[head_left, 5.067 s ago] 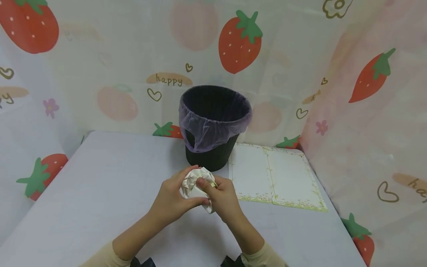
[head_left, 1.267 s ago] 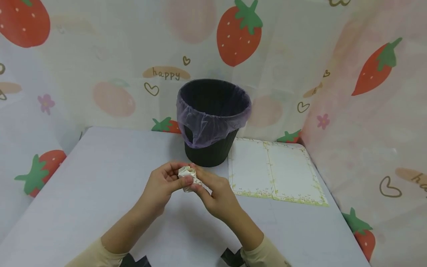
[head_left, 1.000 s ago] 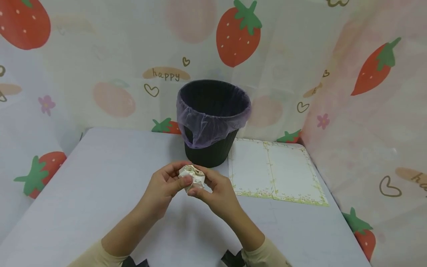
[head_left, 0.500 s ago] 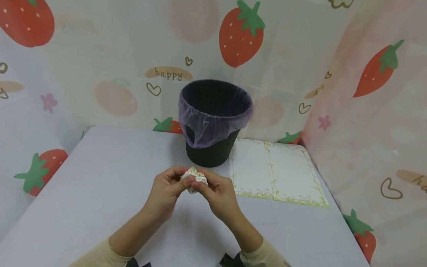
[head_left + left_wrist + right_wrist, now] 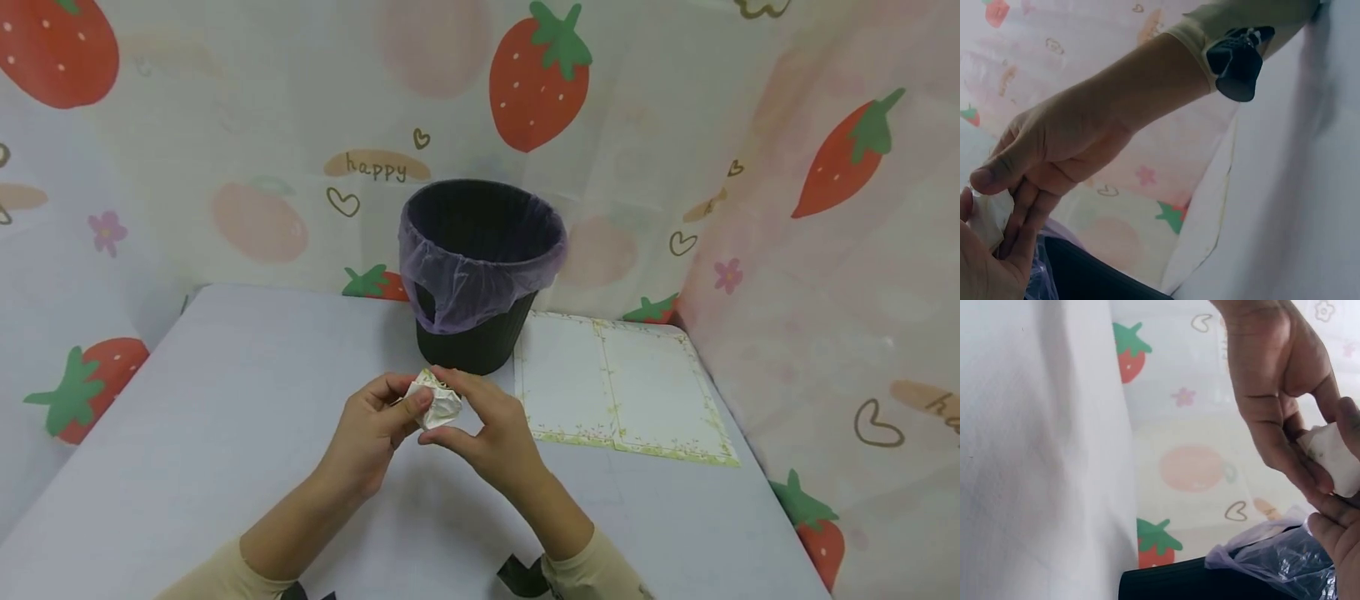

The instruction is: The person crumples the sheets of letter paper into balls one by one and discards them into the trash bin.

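Left hand (image 5: 367, 437): fingers pinch a paper ball (image 5: 446, 407). Right hand (image 5: 497, 429): fingers curve round it. Bin (image 5: 472, 347) stands behind.

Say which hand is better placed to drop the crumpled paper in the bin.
Probably the left hand: its thumb presses on the crumpled paper. The right hand seems looser, thumb near the paper's lower edge.

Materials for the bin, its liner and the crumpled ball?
Bin: probably plastic, matte black; dark, finely ribbed wall with little shine.
Liner: likely thin purple plastic film; translucent, wrinkled, glinting in the right wrist view.
Ball: looks like printed paper, fairly matte; sharp creases, green-yellow print.
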The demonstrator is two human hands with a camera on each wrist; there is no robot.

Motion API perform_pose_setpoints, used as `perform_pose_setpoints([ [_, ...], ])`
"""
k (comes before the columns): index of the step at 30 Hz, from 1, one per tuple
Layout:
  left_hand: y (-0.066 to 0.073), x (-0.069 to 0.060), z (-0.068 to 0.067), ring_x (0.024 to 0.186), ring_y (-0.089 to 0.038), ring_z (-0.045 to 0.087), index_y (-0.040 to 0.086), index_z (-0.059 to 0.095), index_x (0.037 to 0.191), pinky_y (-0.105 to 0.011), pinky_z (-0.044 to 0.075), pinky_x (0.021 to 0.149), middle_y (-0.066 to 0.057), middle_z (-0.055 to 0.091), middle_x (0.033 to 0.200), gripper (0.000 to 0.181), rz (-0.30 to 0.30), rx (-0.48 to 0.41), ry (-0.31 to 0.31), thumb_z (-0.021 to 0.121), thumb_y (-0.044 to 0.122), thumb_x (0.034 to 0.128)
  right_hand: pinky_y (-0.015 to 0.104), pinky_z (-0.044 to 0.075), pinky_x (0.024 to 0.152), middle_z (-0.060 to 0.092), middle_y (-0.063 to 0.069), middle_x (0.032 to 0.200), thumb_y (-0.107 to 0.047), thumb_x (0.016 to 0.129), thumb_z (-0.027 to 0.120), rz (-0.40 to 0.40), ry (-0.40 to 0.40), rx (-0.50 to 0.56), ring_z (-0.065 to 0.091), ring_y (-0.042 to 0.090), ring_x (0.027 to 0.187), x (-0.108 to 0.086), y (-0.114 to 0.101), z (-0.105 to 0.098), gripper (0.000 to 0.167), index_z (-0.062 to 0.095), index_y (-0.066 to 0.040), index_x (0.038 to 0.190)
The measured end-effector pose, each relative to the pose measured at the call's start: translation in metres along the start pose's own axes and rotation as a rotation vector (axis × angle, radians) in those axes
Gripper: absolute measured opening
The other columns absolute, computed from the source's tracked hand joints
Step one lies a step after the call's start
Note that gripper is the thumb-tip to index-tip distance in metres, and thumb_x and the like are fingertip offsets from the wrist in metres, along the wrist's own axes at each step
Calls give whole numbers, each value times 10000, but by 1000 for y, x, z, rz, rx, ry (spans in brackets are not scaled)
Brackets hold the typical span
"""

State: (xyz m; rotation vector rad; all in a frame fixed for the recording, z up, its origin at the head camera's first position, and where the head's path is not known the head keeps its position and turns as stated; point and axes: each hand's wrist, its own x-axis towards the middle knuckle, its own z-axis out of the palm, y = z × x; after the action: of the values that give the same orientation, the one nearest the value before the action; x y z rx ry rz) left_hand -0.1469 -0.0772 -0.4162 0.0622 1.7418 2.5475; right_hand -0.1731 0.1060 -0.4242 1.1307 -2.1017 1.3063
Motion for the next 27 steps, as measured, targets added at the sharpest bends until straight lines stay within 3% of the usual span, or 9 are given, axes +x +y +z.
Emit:
perform_pose_setpoints([
  [3,-1,1,-1,932,-177,651,2,661,1157,-274,596,877,-79,662,1057,215,-8,32,-42,701,120,981,367,535,1039,710,99,1294,-81,740,899,-9,47,10,667,253,1221,0,1,-2,626,669,-38,1320],
  [8,0,1,-2,1050,-206,684,-43,573,1358,-327,575,961,-136,635,1200,444,25,92,-111,715,126,972,321,581,943,736,73,1217,-62,803,853,107,91,83,695,214,1132,2,2,-9,457,714,-55,1239],
  [15,0,-2,-1,1051,-197,714,-28,616,1340,-316,588,926,-169,672,1228,478,73,153,-21,783,75,904,340,595,842,718,19,1116,-166,866,824,214,105,77,664,166,1038,1,-6,-11,372,740,-74,1217],
  [18,1,-1,-1,1052,-207,720,-22,628,1329,-320,589,923,-174,678,1228,472,99,184,-31,791,92,901,336,595,896,711,40,1094,-139,874,815,240,116,133,663,174,1027,2,-7,-11,349,739,-54,1205],
  [23,4,4,-5,1098,-223,710,40,635,1340,-307,585,931,-153,679,1245,456,193,282,-102,780,155,924,339,552,1011,683,92,1123,-52,870,798,311,142,281,652,201,1055,6,-5,-14,364,719,-18,1224],
  [27,6,8,-11,1152,-190,684,50,625,1356,-274,568,952,-114,672,1305,453,224,339,-113,759,186,945,331,550,1013,678,109,1133,-64,872,798,354,159,295,650,200,1069,5,-3,-18,385,709,-14,1243],
])
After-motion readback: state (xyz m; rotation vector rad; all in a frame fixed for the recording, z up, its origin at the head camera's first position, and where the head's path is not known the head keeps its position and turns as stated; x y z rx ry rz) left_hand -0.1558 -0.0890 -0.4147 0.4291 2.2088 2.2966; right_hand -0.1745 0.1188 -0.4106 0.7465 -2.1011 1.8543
